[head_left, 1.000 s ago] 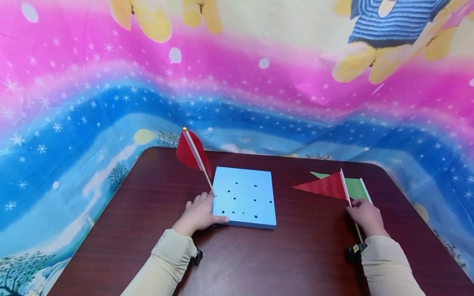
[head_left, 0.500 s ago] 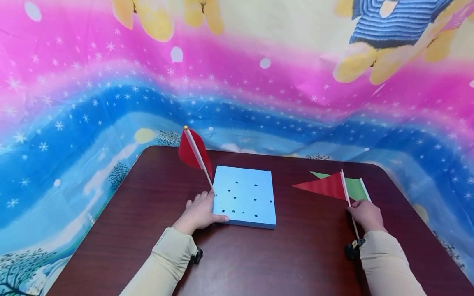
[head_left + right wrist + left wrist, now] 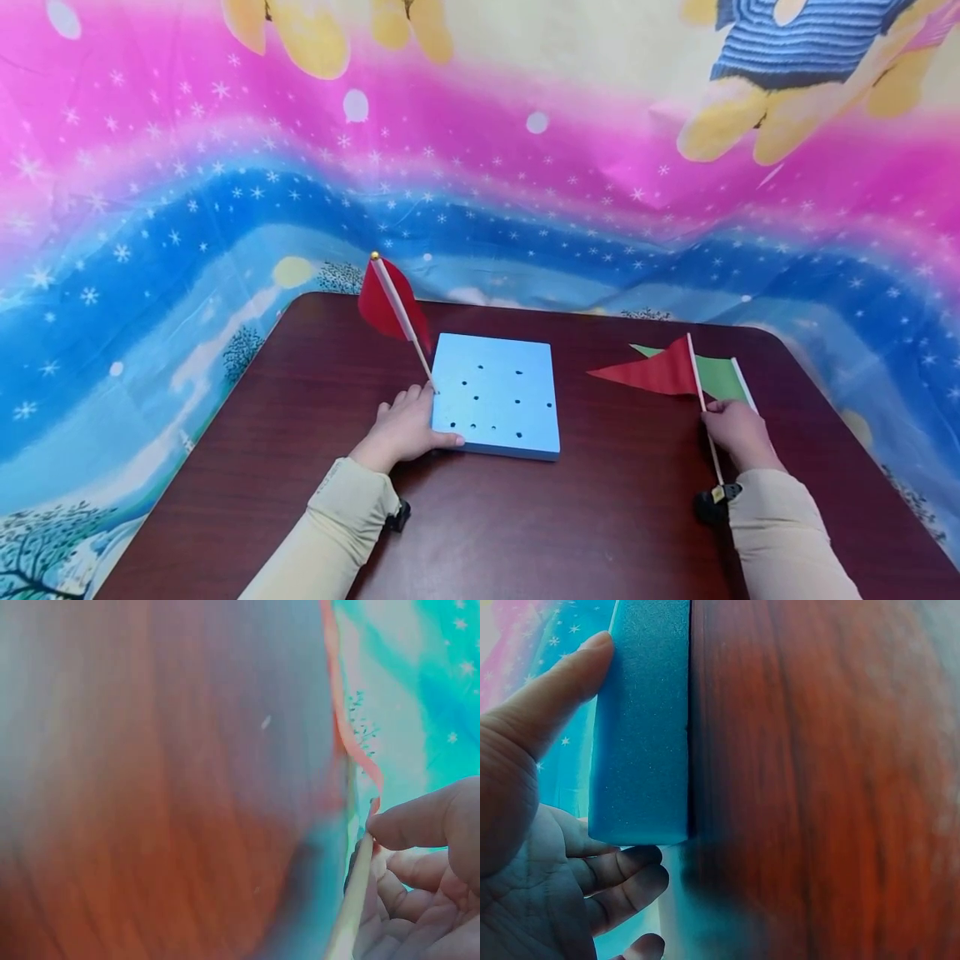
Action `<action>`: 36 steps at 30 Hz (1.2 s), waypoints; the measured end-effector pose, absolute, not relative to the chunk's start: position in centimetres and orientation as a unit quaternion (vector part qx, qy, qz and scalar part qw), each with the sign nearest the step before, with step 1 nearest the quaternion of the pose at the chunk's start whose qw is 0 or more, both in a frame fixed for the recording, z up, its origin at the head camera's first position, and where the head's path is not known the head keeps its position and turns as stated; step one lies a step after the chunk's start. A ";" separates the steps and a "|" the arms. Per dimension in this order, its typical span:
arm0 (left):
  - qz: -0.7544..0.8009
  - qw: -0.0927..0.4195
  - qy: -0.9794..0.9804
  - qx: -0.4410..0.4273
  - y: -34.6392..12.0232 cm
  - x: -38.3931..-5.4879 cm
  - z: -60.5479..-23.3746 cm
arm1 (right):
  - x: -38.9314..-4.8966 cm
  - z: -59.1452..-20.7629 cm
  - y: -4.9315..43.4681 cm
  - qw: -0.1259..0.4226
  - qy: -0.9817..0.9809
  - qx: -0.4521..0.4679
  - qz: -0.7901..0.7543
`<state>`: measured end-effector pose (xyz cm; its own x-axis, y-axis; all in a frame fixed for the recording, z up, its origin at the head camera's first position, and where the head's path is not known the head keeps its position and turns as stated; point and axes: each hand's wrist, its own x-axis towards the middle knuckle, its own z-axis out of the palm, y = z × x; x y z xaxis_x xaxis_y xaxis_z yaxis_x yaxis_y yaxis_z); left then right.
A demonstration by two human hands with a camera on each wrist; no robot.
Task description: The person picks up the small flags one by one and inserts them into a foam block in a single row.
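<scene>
In the head view, a square light-blue board (image 3: pixel 497 383) with several small holes lies on the table. My left hand (image 3: pixel 401 427) holds its near-left corner, thumb over the top face and fingers along the left side. The left wrist view shows the thumb across the edge of the board (image 3: pixel 641 735) and the fingers bent at its end. A red flag (image 3: pixel 386 300) with a gold tip stands tilted in a hole at the board's left edge. My right hand (image 3: pixel 741 432) pinches the thin stick of a red triangular flag (image 3: pixel 660 371) between thumb and fingers.
A green flag (image 3: pixel 722 377) lies at the right of the dark wooden table (image 3: pixel 570 533), partly behind the red triangular flag and my right hand. A printed cloth (image 3: pixel 480 183) with snowflakes hangs behind the table.
My right hand has raised the red triangular flag slightly, its top drawing away from the green flag. My left hand stays at the board's corner.
</scene>
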<state>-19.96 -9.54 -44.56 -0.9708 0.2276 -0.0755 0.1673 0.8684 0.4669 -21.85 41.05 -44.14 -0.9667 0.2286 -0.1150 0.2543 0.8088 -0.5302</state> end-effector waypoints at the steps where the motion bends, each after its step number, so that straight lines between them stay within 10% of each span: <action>1: 0.236 0.064 0.964 0.101 -9.5 -19.9 -44.5 | -21.9 -44.0 40.9 0.021 0.946 0.130 -0.295; 36: 0.235 0.071 0.965 0.091 -9.1 -20.0 -44.0 | -22.2 -37.7 28.7 -0.106 0.810 -0.036 -0.575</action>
